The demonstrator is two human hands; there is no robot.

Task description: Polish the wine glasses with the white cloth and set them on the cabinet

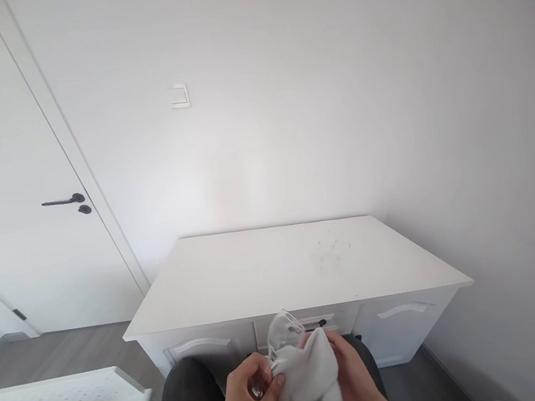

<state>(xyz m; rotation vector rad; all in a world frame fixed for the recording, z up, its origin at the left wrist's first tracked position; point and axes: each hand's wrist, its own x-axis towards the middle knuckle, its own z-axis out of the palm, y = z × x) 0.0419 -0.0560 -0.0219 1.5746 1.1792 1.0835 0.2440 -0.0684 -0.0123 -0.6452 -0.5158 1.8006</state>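
The left hand [249, 394] closes its grip on a clear glass [281, 339], fingers curled round its base. The right hand [357, 381] presses a white cloth [307, 379] against the glass, its grip closed in the folds. A white table [282, 268] stands just beyond both hands.

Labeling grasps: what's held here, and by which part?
Left hand pinches the clear glass at its lower end; right hand wraps a white cloth around the glass.
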